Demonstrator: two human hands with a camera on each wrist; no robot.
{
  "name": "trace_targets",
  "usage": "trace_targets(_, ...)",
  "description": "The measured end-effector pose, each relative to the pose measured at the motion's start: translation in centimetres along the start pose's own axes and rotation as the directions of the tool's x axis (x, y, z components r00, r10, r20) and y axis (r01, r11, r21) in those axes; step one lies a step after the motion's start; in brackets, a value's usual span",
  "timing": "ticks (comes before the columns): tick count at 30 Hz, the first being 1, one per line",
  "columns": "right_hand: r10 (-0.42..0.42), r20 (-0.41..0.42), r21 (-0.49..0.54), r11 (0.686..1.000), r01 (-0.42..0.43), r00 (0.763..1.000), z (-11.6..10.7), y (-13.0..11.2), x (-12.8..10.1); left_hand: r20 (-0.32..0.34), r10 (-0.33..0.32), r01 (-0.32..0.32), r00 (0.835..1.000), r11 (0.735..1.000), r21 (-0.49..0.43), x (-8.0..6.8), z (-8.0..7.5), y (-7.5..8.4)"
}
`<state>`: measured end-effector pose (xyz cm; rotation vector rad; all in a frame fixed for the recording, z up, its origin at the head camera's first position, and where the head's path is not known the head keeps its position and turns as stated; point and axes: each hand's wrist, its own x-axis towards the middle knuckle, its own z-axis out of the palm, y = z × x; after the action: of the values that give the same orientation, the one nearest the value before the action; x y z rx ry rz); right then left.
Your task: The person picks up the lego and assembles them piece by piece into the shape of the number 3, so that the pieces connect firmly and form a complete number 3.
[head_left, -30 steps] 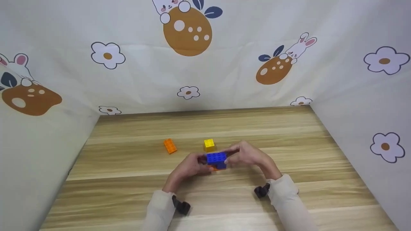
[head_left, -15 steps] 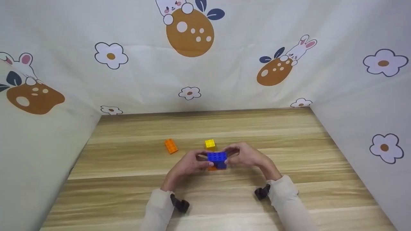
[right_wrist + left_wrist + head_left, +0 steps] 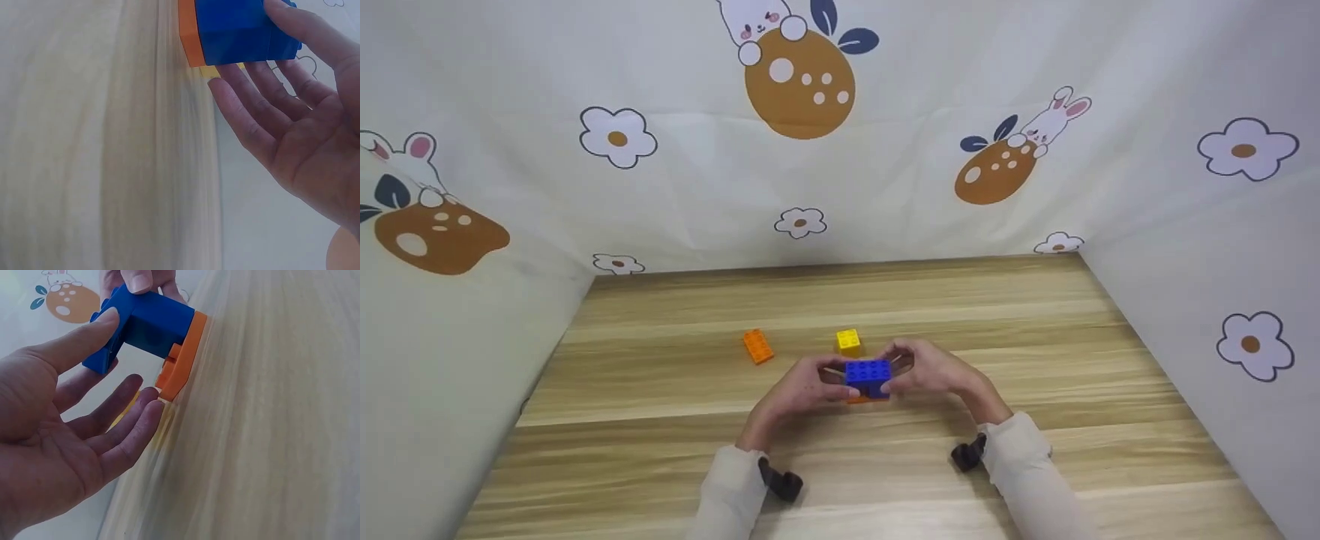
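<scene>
A small stack of toy building bricks stands on the wooden table between both hands. Its base is a thin orange brick [image 3: 183,363]. A blue brick [image 3: 160,318] sits on the base's right part, and a longer blue brick [image 3: 868,369] lies across the top, its left end overhanging a gap above the orange studs. My left hand [image 3: 806,386] pinches that overhanging end, thumb in front and index finger behind; its other fingers are loosely bent near the orange brick. My right hand [image 3: 936,369] holds the right side, thumb on the blue front, fingers behind.
Just behind the stack stands a yellow brick [image 3: 848,343]. Farther left lies a flat orange brick [image 3: 758,346]. Patterned cloth walls [image 3: 697,187] enclose the table [image 3: 660,442] at the back and sides.
The right thumb has slid left from the stack's edge onto the blue front. The left thumb has risen from beside the orange base to the top blue brick. The loose bricks stay put.
</scene>
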<state>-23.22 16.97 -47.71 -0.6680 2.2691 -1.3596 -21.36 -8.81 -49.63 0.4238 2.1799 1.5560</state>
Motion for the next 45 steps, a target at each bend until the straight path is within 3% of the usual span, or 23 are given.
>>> trace_targets(6,-0.007,-0.009,0.003,1.0,0.007,1.0,0.0,0.0,-0.1,0.033,0.0,0.0,0.999,1.0,0.014,-0.2,-0.9,-0.7)
trace_targets(10,0.001,-0.022,0.001,1.0,-0.001,1.0,0.0,0.0,-0.1,-0.043,-0.046,0.045,0.998,0.999,-0.021,-0.2,-1.5,-1.0)
trace_targets(14,0.01,-0.03,0.0,1.0,-0.01,1.0,0.0,0.2,-0.1,-0.15,-0.087,0.076,0.985,0.994,-0.076,0.3,-2.1,-1.1)
trace_targets(23,-0.001,-0.015,0.021,1.0,0.001,1.0,0.0,0.4,-0.1,-0.272,-0.052,0.013,0.961,0.989,-0.144,2.3,-2.5,-0.4)
trace_targets(31,0.023,-0.016,0.008,1.0,-0.023,1.0,0.0,0.4,0.0,-0.251,-0.088,0.037,0.964,0.979,-0.2,3.5,-2.1,-0.1)
trace_targets(36,0.019,-0.022,0.007,1.0,-0.019,1.0,0.0,0.4,0.0,-0.253,-0.112,0.07,0.961,0.983,-0.168,4.1,-2.1,-0.1)
trace_targets(45,0.017,-0.013,0.012,1.0,-0.017,1.0,0.0,0.4,0.0,-0.268,-0.084,0.065,0.96,0.995,-0.079,5.2,-1.5,-0.1)
